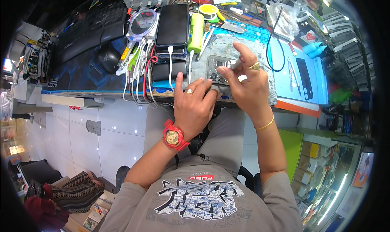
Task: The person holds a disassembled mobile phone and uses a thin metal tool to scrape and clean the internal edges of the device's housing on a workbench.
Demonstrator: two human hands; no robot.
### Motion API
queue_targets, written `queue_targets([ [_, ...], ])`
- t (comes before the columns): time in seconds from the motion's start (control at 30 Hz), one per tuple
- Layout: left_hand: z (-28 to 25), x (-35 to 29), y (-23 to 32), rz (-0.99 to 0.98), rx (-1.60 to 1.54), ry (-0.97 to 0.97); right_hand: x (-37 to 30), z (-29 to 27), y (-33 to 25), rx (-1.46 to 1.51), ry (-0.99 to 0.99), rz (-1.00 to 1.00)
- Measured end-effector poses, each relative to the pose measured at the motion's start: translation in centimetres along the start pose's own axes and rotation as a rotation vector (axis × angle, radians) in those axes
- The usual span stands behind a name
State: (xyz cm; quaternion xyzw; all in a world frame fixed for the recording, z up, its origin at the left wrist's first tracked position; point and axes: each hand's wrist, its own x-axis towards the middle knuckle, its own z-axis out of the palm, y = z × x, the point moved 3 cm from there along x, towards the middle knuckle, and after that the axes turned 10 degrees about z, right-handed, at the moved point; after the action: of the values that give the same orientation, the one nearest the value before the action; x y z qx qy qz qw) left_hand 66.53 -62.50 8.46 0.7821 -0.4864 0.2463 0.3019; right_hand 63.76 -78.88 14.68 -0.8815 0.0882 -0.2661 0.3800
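A dark phone (212, 71) with round camera rings lies on a grey stone-patterned work mat (265, 87) near the table's front edge. My left hand (195, 100) grips its near left edge between thumb and index finger, the other fingers reaching over the table edge. Above the phone's right side is my right hand (252, 79), thumb bent toward a finger in a pinch and another finger raised. What the pinch holds, if anything, is too small to make out. My hands cover the phone's right and near parts.
Left of the mat stand a larger black phone (172, 26), a lime-green device (196, 32), white cables (171, 65) and a magnifier ring (142, 23). A black cable loop (273, 68) hangs at the right, before a blue mat (313, 100) bearing a phone panel (304, 78).
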Motion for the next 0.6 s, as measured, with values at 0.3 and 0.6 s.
queue_targets([
  [0.3, -0.1, 0.1, -0.1, -0.020, -0.016, 0.009, 0.0, 0.6, -0.1, 0.085, -0.065, -0.009],
  [0.6, -0.9, 1.1, -0.3, -0.165, -0.190, 0.138, -2.1, -1.3, -1.1, 0.475, -0.003, 0.156],
])
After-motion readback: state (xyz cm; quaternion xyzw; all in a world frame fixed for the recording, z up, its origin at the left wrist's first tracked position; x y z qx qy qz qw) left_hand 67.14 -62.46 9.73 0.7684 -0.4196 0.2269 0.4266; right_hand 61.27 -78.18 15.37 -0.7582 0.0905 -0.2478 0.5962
